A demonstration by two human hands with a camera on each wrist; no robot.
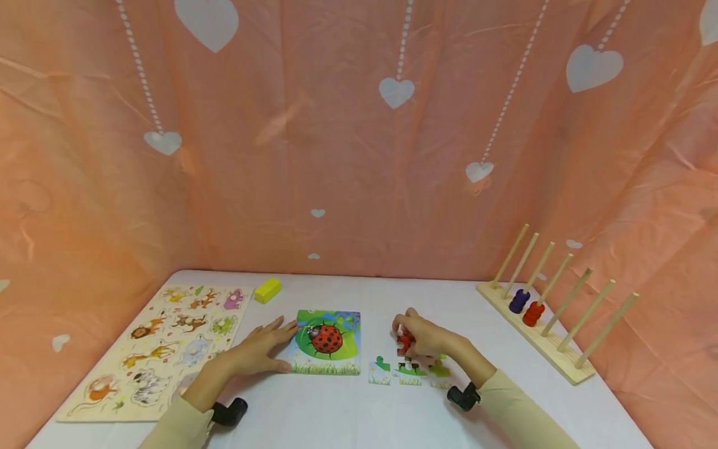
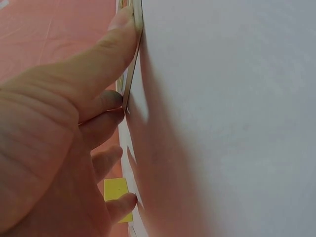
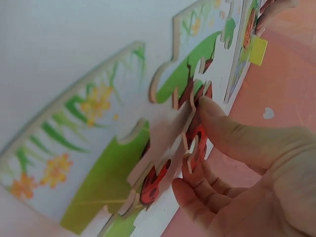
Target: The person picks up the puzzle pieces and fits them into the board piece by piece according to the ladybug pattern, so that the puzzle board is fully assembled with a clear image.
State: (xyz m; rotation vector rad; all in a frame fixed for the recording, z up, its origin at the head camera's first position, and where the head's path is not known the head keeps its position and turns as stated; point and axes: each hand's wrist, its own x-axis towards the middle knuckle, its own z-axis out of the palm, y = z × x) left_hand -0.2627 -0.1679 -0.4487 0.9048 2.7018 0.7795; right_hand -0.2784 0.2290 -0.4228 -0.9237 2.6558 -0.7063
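On the white desk [image 1: 314, 411], the ladybug board [image 1: 328, 343] lies flat, about midway between the left and right edges. The left hand [image 1: 260, 346] touches its left side with thumb and fingers; this grip is relaxed, with the fingers spread apart. The left wrist view adds what the head view cannot show: the thin rim of the board, with the thumb against it. The right hand [image 1: 426, 333] is to the right of this board, above a group of loose puzzle pieces [image 1: 409, 369]. From the head, its fingers cover much of the work, but the right wrist view shows the grip clearly: thumb and fingertips are pinched together on a red piece [image 3: 197, 143], which has dark spots. This view also shows the cut wooden sides of the pieces and the yellow flowers printed on them. Only the head view gives the whole layout. An animal board [image 1: 95, 413] lies along the left edge, a yellow block [image 1: 268, 290] lies near the far edge towards the far left corner, and a peg stand [image 1: 569, 362] with purple beads [image 1: 519, 301] and red beads [image 1: 533, 313] follows the right edge.
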